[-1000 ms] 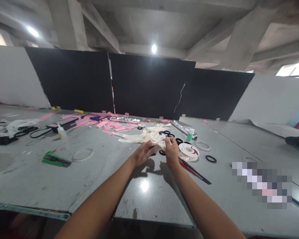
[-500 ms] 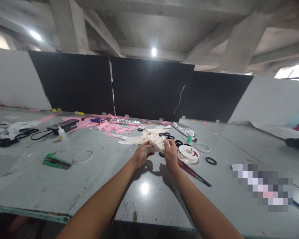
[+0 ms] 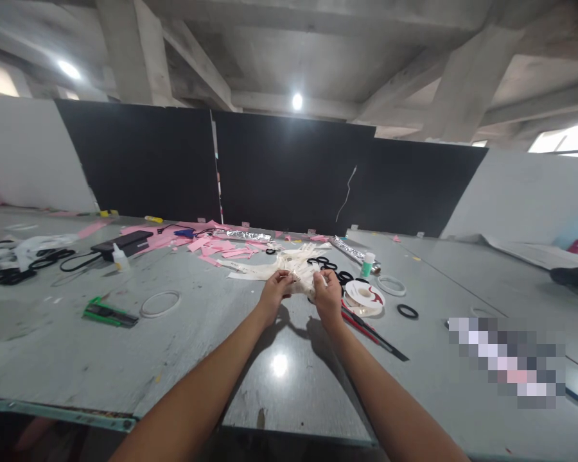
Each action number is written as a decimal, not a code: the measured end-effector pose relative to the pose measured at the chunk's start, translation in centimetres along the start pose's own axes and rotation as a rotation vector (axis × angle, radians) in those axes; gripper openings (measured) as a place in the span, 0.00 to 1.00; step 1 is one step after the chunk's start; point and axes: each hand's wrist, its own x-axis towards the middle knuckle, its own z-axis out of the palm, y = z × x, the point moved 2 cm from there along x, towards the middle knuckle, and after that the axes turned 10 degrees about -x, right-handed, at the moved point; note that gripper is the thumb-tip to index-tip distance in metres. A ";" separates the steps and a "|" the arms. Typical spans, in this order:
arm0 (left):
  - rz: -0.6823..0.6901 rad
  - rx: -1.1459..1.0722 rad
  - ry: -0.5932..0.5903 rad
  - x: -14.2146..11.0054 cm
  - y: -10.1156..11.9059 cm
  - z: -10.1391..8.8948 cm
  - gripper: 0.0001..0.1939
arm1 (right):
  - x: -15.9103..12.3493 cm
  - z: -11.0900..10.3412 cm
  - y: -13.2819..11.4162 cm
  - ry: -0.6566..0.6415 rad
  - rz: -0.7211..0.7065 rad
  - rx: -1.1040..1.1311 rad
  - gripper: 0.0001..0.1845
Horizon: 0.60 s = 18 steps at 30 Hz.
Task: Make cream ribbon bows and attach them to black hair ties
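Observation:
Both hands work at a bunch of cream printed ribbon (image 3: 295,260) near the middle of the table. My left hand (image 3: 273,295) is closed with thumb and fingers on its left near side. Opposite, my right hand (image 3: 327,292) pinches the ribbon from the right, thumb on top. Loose ribbon ends stretch away to the left. Just behind my right hand lie several black rings (image 3: 324,262). A white ribbon spool (image 3: 365,295) with a red mark rests to its right, and a red and black utility knife (image 3: 373,330) slants toward me.
Pink paper scraps (image 3: 212,247) and a foil-wrapped strip (image 3: 245,235) lie behind. To the left are a green cutter (image 3: 108,313), a white ring (image 3: 160,303), a small glue bottle (image 3: 120,258) and a dark power bank (image 3: 125,240). A glue stick (image 3: 367,264) stands on the right.
My hands have shifted slightly, and the fingers have drawn in on the ribbon. Less of the ribbon between them shows. Other things on the table stay put.

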 end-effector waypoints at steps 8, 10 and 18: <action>0.058 -0.013 -0.027 0.5 0.0 -0.4 0.14 | -0.5 0.5 -0.2 -0.189 0.002 -0.080 0.12; 0.089 -0.007 -0.019 0.6 0.3 -0.4 0.13 | -0.5 0.7 0.0 -0.253 -0.025 -0.104 0.12; 0.315 0.182 -0.075 0.2 1.2 0.0 0.07 | -0.4 0.9 0.1 -0.271 -0.100 -0.069 0.14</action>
